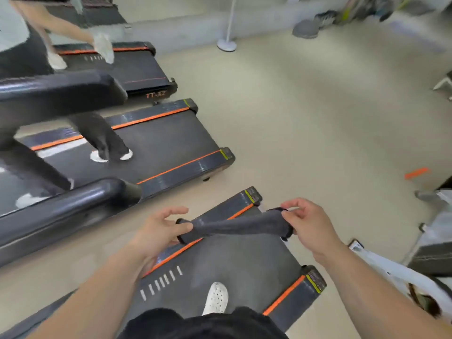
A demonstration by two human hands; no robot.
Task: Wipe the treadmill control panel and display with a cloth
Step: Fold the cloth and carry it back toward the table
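Observation:
A dark grey cloth (234, 225) is stretched between my two hands, rolled into a loose band. My left hand (159, 231) pinches its left end with thumb and fingers, the other fingers spread. My right hand (308, 225) grips its right end. Both hands hover over the black belt of the treadmill (244, 260) I stand on, with my white shoe (216, 298) below. No control panel or display is in view.
Two more treadmills (166, 143) with orange stripes lie to the left, and a person's legs (102, 138) walk on the nearer one. A black handrail (66, 211) crosses the left side. Beige floor spreads to the right, with a white bag (415, 277) at the right edge.

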